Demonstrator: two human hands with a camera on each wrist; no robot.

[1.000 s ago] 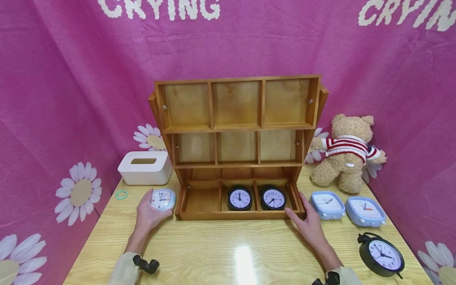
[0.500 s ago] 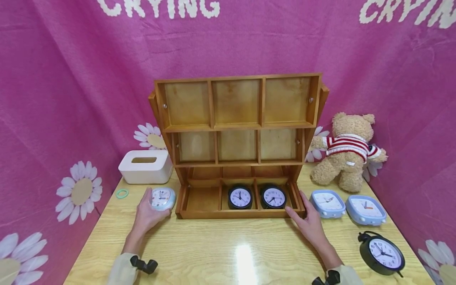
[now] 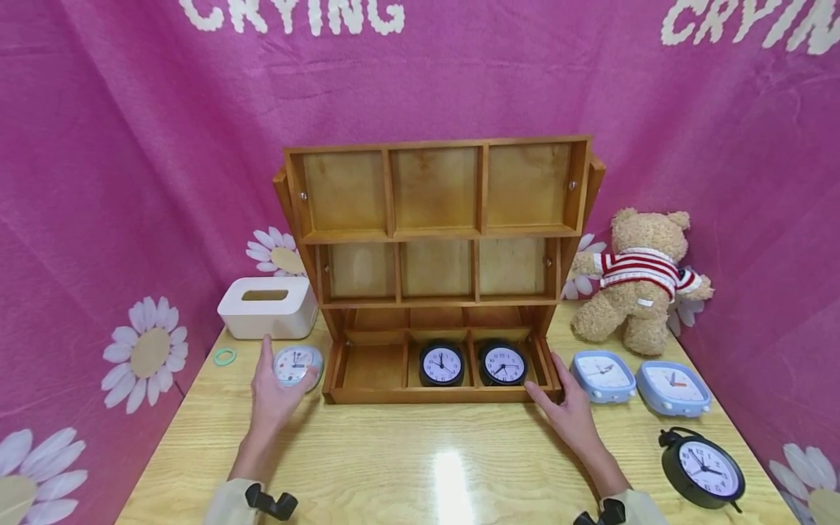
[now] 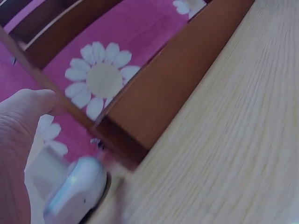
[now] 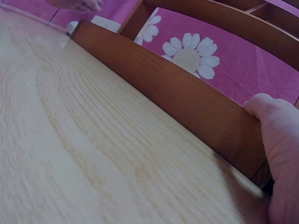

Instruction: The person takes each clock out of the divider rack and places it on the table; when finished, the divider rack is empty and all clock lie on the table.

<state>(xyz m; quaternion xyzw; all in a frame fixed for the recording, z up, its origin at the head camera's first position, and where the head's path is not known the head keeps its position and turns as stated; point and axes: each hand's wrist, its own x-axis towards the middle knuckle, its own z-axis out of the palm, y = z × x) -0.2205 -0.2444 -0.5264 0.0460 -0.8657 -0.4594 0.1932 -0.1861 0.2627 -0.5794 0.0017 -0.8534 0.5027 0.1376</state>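
Over the round pale-blue alarm clock (image 3: pixel 297 366), which lies face up on the table at the left, my left hand (image 3: pixel 274 397) has its fingers straight and its thumb spread. In the left wrist view the thumb stands apart from the clock (image 4: pixel 80 191). My right hand (image 3: pixel 569 412) grips the front right corner of the wooden shelf (image 3: pixel 420 397), thumb on the front board and fingers along the side. The right wrist view shows that thumb on the board (image 5: pixel 163 88). Two black round clocks, a middle one (image 3: pixel 442 364) and a right one (image 3: pixel 503 364), sit in its bottom compartments.
A white tissue box (image 3: pixel 269 321) and a green ring (image 3: pixel 224 356) lie at the left. Right of the shelf are two blue square clocks, a nearer-shelf one (image 3: pixel 604 375) and another (image 3: pixel 674 386), a black alarm clock (image 3: pixel 704 470) and a teddy bear (image 3: pixel 639 284). Pink cloth hangs behind.
My left hand has let go of the pale-blue clock and risen slightly, its fingers straightening. The clock stays in its place beside the shelf. My right hand has kept its hold.
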